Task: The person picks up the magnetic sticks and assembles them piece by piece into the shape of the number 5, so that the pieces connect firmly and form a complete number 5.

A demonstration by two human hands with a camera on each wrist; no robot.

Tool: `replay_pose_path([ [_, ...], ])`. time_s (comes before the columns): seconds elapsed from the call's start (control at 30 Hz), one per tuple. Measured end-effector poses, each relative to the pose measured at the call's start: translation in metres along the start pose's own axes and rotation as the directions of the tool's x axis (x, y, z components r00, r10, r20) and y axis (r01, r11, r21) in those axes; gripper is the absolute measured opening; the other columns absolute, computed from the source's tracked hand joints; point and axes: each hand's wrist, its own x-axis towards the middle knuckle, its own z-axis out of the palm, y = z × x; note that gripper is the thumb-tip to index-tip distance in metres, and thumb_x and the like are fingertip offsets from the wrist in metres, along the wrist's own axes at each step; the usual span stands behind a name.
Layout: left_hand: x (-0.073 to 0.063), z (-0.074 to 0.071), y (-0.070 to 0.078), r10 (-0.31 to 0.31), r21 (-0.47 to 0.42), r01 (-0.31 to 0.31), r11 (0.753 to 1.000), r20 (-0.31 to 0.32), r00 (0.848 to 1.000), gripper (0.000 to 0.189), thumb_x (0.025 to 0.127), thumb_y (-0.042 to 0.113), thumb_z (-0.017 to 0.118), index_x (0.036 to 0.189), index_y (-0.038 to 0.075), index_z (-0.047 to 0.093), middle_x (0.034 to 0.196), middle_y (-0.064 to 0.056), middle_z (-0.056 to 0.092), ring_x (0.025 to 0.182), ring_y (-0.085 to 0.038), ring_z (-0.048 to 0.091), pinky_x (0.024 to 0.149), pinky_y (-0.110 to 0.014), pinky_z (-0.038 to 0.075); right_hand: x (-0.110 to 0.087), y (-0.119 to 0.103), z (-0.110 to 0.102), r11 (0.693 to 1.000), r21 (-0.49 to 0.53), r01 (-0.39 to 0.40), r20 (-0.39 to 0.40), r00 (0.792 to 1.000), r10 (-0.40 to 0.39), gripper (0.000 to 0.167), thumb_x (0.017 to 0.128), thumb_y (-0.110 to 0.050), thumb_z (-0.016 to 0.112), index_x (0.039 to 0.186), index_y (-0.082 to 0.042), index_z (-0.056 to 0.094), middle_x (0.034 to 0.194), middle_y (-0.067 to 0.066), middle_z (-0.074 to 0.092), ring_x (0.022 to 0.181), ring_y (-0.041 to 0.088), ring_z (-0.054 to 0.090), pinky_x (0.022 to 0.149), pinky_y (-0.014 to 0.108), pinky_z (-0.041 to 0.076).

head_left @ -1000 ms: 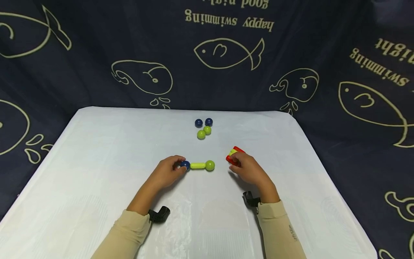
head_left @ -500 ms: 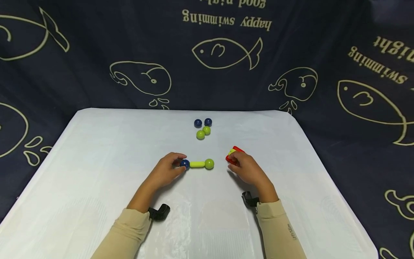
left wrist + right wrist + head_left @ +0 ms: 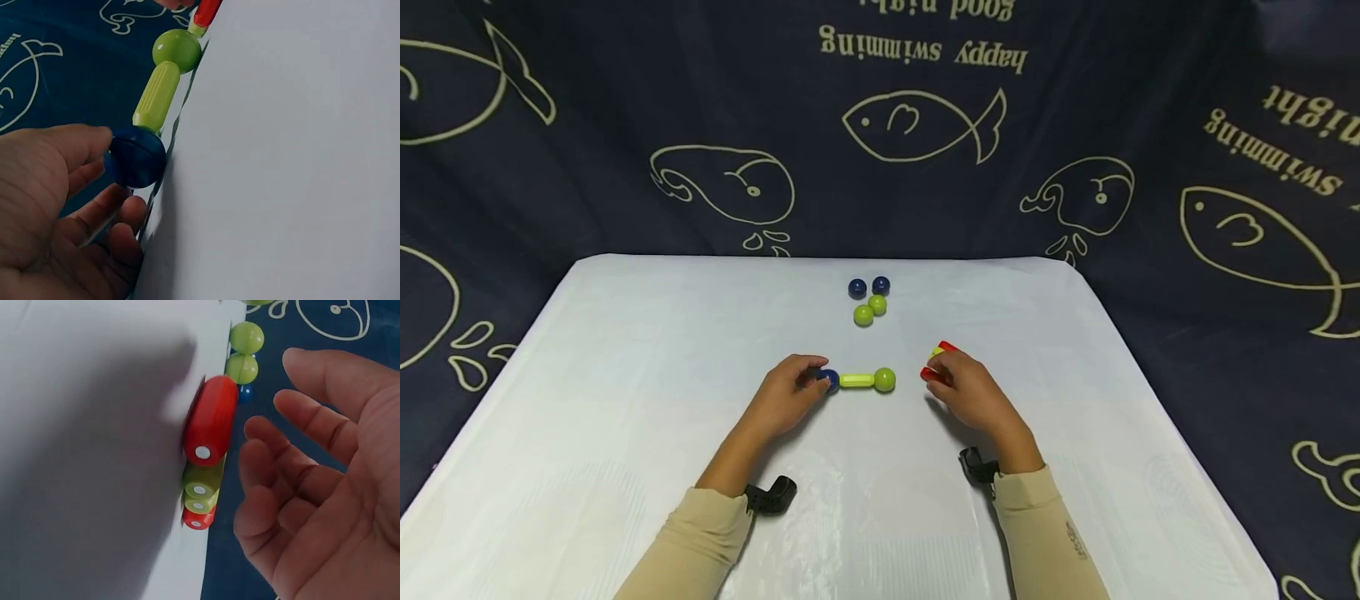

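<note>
My left hand pinches a dark blue ball between thumb and fingers, on the white table. That ball joins a lime-green rod, whose far end carries a green ball; together they lie crosswise like a dumbbell. Over at the right, my right hand hovers with loosely bent fingers beside a row of short rods. In the right wrist view a red rod is nearest, then green rods and another red rod, all with pale round dots on their ends. A gap shows between these rods and the fingers.
Farther back on the white table sit two dark blue balls and two green balls in a small cluster. Behind the table hangs a dark blue cloth printed with fish and whales.
The left hand has shifted the ball-and-rod piece slightly away from the person. The right hand stays almost in place by the rods. The head view has drifted a little.
</note>
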Motion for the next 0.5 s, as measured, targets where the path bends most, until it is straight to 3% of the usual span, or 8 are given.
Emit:
replay_pose_path([
  [0.17,-0.0021,0.0015,-0.0004,0.044,-0.013,-0.043,0.999,0.009,0.999,0.032,0.093,0.011,0.069,0.124,0.006,0.065,0.122,-0.010,0.062,0.108,-0.027,0.061,0.093,-0.047,0.048,-0.0009,-0.0006,0.0007,0.999,-0.042,-0.023,0.016,1.000,0.024,0.028,0.091,-0.011,0.072,0.116,-0.001,0.065,0.107,0.009,0.064,0.093,0.022,0.057,0.085,0.040,0.048],
  [0.4,0.0000,0.0039,-0.0019,0.062,-0.002,-0.062,0.998,-0.026,0.998,0.028,0.094,0.014,0.070,0.121,0.007,0.068,0.116,-0.007,0.066,0.105,-0.024,0.062,0.093,-0.047,0.048,0.0022,-0.0049,0.0050,0.998,-0.057,-0.025,0.069,0.997,0.029,0.024,0.090,-0.010,0.073,0.112,-0.004,0.065,0.084,0.000,0.060,0.078,0.017,0.054,0.075,0.036,0.047],
  [0.5,-0.0013,0.0036,-0.0027,0.052,-0.008,-0.053,0.999,-0.034,0.998,0.029,0.095,0.016,0.069,0.123,0.007,0.068,0.116,-0.008,0.067,0.105,-0.025,0.062,0.093,-0.046,0.048,0.0014,-0.0087,0.0087,0.998,-0.057,-0.029,0.093,0.995,0.034,0.021,0.089,-0.009,0.073,0.108,-0.006,0.064,0.085,-0.001,0.059,0.079,0.016,0.054,0.077,0.036,0.048],
])
